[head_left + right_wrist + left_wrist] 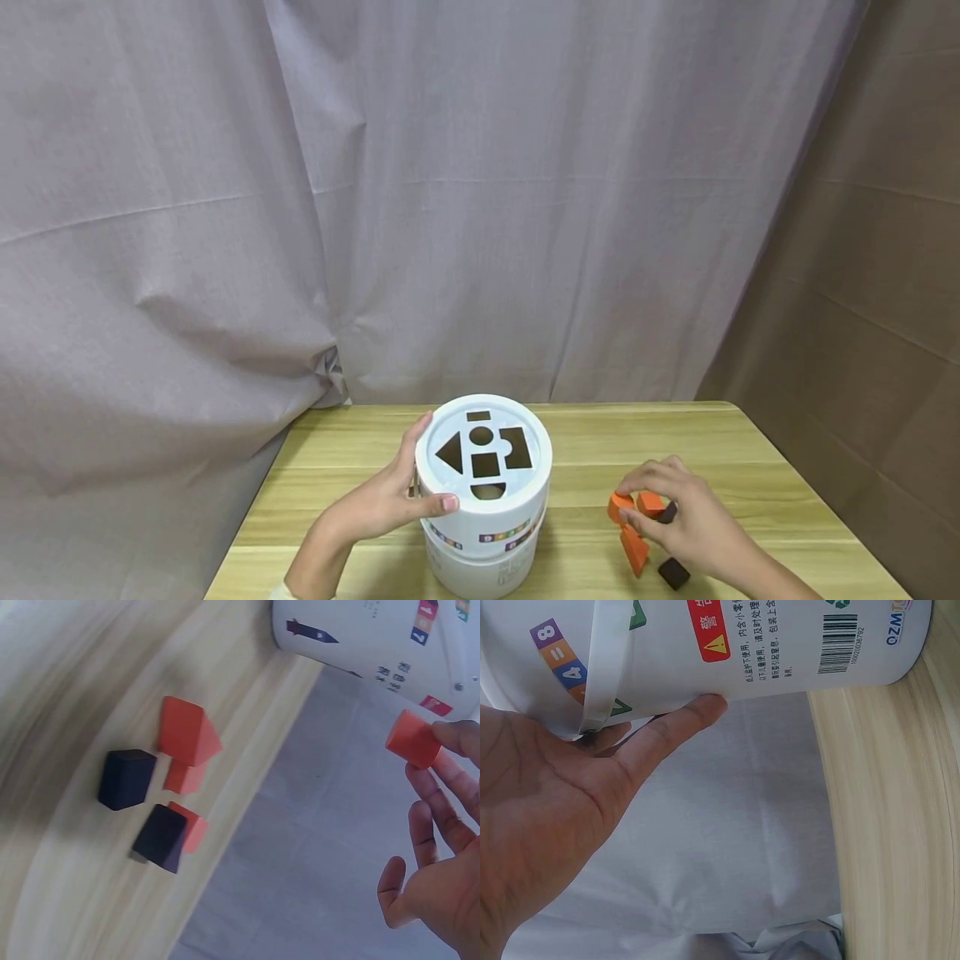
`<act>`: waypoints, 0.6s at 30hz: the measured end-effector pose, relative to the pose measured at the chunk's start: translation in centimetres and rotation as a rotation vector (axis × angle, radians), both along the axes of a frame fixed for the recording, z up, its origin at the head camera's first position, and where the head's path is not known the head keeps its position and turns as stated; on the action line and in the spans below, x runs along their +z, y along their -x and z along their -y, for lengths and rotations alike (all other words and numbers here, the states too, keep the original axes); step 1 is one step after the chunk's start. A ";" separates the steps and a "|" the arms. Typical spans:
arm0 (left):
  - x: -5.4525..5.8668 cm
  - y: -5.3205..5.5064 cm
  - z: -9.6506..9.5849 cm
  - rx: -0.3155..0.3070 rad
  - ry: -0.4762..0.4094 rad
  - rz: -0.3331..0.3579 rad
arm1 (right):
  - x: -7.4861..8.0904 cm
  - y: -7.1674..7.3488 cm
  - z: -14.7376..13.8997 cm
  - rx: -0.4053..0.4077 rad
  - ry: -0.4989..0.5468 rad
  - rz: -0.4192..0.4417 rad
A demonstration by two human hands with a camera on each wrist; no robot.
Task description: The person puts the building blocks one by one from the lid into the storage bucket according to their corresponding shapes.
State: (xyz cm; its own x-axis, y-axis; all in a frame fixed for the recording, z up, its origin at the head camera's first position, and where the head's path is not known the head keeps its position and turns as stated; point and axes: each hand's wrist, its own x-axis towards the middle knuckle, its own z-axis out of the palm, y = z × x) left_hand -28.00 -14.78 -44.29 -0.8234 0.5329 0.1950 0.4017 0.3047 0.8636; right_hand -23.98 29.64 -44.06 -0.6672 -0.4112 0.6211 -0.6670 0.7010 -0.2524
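Note:
A white shape-sorter bucket [517, 533] stands upright on the table, its lid [459, 487] cut with several differently shaped holes, among them a triangle, a circle and a square. My left hand [382, 497] grips the bucket's upper left side, thumb at the front below the rim and fingers round the far side. Out to the right, my right hand [693, 512] pinches an orange cylinder [414, 739] between thumb and fingers, raised over the table in the right wrist view. Below that hand lie orange blocks [182, 729] and dark blocks [127, 778], partly hidden by it in the head view.
The wooden table [330, 467] carries the bucket near its middle and the loose blocks to the right. Grey curtain [465, 208] hangs behind the table's back edge and along the right side.

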 end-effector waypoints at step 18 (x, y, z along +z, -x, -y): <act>0.1 -0.1 -0.1 0.007 0.006 0.008 | 3.0 0.2 1.8 0.110 0.076 -0.066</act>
